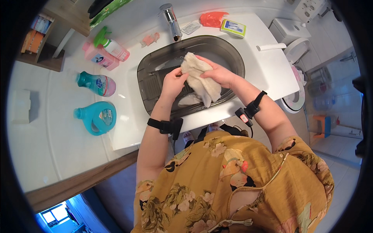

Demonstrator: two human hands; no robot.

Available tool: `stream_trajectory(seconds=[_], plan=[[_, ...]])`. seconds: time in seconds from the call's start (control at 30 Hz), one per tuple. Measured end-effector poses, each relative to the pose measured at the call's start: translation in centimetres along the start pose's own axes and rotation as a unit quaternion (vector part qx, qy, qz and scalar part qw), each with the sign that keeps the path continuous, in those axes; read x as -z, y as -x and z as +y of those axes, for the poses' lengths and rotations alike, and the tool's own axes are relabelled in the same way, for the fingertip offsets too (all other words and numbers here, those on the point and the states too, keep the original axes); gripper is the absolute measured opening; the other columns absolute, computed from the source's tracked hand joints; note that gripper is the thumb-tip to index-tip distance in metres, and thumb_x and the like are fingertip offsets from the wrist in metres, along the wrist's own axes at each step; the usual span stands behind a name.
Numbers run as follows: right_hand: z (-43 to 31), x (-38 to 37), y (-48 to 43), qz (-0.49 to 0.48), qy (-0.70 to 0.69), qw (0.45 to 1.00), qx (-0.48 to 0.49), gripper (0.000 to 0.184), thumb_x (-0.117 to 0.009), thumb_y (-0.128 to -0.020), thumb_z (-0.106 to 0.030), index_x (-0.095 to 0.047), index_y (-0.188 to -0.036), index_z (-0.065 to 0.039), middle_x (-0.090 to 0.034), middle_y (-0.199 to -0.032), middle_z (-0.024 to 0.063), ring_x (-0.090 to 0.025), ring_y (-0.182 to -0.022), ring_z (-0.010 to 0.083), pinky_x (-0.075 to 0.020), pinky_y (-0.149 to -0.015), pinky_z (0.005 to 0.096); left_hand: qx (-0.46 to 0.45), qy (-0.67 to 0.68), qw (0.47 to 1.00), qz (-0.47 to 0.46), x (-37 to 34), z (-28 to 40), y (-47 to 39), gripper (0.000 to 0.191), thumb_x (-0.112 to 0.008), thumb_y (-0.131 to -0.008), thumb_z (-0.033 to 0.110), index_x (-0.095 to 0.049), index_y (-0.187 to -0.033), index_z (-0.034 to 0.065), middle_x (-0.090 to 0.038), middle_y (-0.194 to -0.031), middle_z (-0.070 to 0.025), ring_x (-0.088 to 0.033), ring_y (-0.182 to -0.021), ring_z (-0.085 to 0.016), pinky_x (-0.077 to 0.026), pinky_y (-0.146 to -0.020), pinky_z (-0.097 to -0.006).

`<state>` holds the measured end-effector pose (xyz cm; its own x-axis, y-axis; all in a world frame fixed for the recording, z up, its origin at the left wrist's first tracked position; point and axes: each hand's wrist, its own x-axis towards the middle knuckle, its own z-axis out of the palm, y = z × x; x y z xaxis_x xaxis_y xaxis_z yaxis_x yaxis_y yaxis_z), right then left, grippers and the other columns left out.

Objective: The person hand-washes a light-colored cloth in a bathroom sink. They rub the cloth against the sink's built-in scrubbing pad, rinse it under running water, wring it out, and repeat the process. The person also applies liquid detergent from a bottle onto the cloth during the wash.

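Note:
A damp-looking beige cloth (201, 78) hangs between my hands over a grey translucent plastic basin (239, 62). My left hand (174, 80) pinches its left edge with thumb and fingers. My right hand (217, 72) grips its upper right side, thumb in front. The lower end of the cloth droops to the near side of the basin. Beside that end lies a paler piece of fabric (190, 100); I cannot tell whether the two are joined. A ribbed washboard part (152, 84) is moulded into the basin's left side, and some water glints inside.
The basin sits in a white washbasin counter (262, 75) under a chrome faucet (172, 23). Along the left stand a teal jug (99, 118), a detergent bottle (97, 84), a pink bottle (99, 56) and a spray bottle (116, 49). Behind are a soap packet (233, 28) and red wrapper (212, 19).

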<state>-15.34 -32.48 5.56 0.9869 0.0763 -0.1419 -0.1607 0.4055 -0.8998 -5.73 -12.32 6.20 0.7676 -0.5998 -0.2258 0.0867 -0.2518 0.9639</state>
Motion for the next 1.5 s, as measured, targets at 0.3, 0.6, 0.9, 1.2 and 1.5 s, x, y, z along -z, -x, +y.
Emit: stream_trajectory(seconds=[0.3,0.6,0.9,1.2,1.5], plan=[[4.0,1.2,-3.8,0.228,0.535,0.813,-0.019,0.050,-0.059,-0.094,-0.041,-0.058,-0.136,-0.015,-0.058,-0.128,0.0232,-0.059,-0.117,0.0417,-0.0463,-0.104,0.0426,0.007,-0.496,0.818,0.291,9.6,-7.9,1.8,0.067,-0.063,-0.095,0.035,-0.037,-0.150,0.0079,-0.040,-0.146,-0.0242,-0.049,-0.127,-0.043,-0.045,-0.104,-0.0474],[9.8,-2.8,-9.3,0.275,0.646,0.699,-0.134,0.040,-0.056,-0.097,-0.039,-0.050,-0.126,-0.013,-0.050,-0.125,0.0236,-0.064,-0.104,0.0440,-0.0521,-0.092,0.0506,0.053,-0.450,0.863,0.225,10.9,-8.6,1.3,0.066,-0.049,-0.103,0.034,-0.018,-0.158,0.0120,-0.048,-0.126,-0.0214,-0.061,-0.104,-0.040,-0.054,-0.086,-0.0480],[10.8,-10.0,-9.4,0.115,0.648,0.749,0.072,0.017,-0.059,-0.096,-0.030,-0.057,-0.104,-0.016,-0.061,-0.100,0.0190,-0.066,-0.081,0.0433,-0.0552,-0.072,0.0514,0.039,-0.417,0.878,0.230,11.0,-8.0,1.6,0.066,-0.052,-0.101,0.030,-0.022,-0.156,0.0098,-0.049,-0.121,-0.0234,-0.062,-0.100,-0.042,-0.055,-0.083,-0.0483],[11.1,-5.2,-13.0,0.385,0.616,0.683,-0.076,0.022,-0.060,-0.092,-0.026,-0.058,-0.104,-0.008,-0.069,-0.096,0.0214,-0.067,-0.090,0.0429,-0.0542,-0.079,0.0532,0.042,-0.400,0.887,0.227,11.4,-8.0,1.2,0.068,-0.055,-0.100,0.031,-0.023,-0.155,0.0094,-0.051,-0.121,-0.0244,-0.061,-0.101,-0.044,-0.054,-0.085,-0.0498],[7.5,-5.2,-11.5,0.411,0.666,0.605,-0.148,0.020,-0.059,-0.091,-0.023,-0.059,-0.107,-0.010,-0.071,-0.095,0.0214,-0.068,-0.089,0.0420,-0.0546,-0.077,0.0533,0.048,-0.382,0.893,0.231,11.3,-8.3,1.1,0.067,-0.056,-0.100,0.031,-0.023,-0.155,0.0097,-0.051,-0.120,-0.0231,-0.060,-0.103,-0.043,-0.053,-0.085,-0.0495]])
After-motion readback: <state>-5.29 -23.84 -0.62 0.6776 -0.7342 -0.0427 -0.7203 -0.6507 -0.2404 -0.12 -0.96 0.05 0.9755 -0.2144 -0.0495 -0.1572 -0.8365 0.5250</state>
